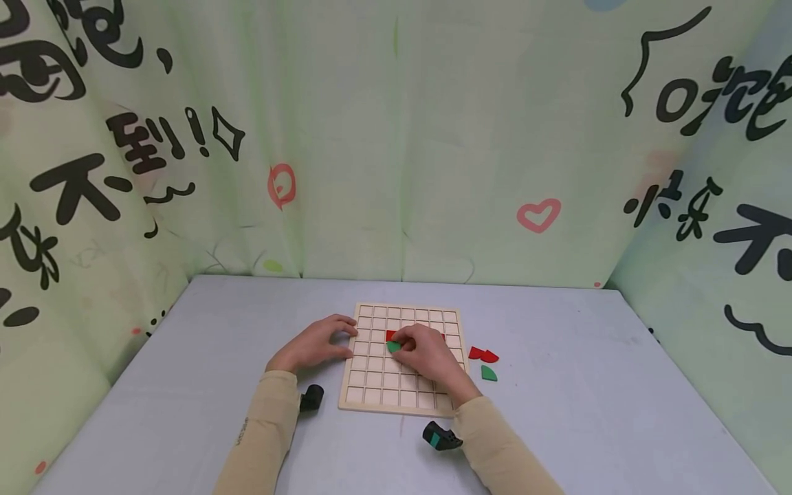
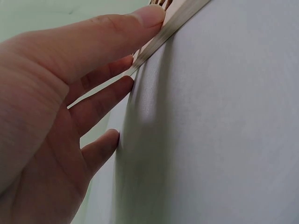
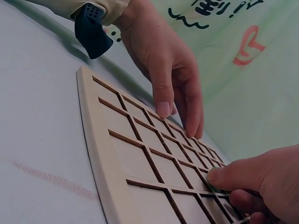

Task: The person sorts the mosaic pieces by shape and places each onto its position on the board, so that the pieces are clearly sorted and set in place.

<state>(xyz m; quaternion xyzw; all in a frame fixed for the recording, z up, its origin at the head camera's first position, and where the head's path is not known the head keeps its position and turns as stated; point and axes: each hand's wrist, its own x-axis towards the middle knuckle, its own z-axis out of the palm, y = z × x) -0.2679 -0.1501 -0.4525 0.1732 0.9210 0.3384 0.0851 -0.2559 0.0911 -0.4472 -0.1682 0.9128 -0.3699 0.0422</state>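
A pale wooden grid board (image 1: 373, 397) lies on the table, its raised strips marking off square cells. My left hand (image 1: 318, 344) rests its thumb and fingertips along the board's left edge; in the left wrist view the thumb (image 2: 149, 17) touches the wooden rim and the other fingers are spread. Over the middle of the board, my right hand (image 1: 425, 352) pinches a green piece (image 1: 393, 346) between thumb and fingers, which hide part of it. Red pieces (image 1: 390, 335) sit in cells just behind that hand, partly covered by it.
Right of the board lie two red quarter-circle pieces (image 1: 489, 357) and a green quarter-circle piece (image 1: 488, 373). Both wrists wear black devices (image 1: 442, 436) under beige sleeves (image 1: 262, 426). A printed curtain (image 1: 402, 137) stands around the white table (image 1: 588, 385).
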